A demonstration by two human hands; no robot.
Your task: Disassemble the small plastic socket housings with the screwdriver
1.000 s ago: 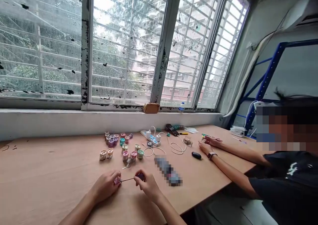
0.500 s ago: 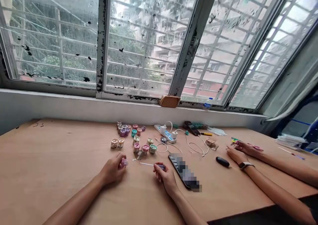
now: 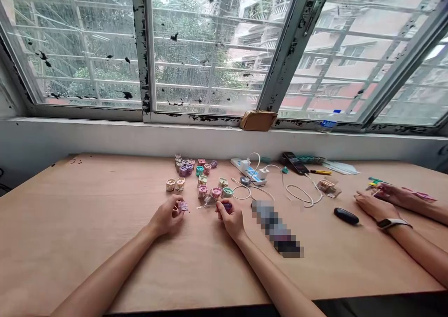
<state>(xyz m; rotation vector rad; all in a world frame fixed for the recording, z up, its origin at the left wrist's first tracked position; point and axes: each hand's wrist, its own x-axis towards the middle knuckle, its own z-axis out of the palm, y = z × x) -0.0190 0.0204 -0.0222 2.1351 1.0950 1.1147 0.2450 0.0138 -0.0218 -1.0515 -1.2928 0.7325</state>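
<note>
The left hand (image 3: 166, 217) closes on a small pink plastic block (image 3: 182, 206) and the right hand (image 3: 230, 220) grips a small purple plastic piece (image 3: 227, 207), just before the grouped pastel plastic cylinders (image 3: 196, 182) on the light wooden table (image 3: 70, 242).

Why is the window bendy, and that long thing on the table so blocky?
In the head view, the window bars bend toward the edges, as through a wide lens; the long thing on the table is covered in blocky squares, hiding what it is.

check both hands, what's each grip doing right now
Left hand: closed, holding a small pink block.
Right hand: closed, holding a small purple piece.
</note>
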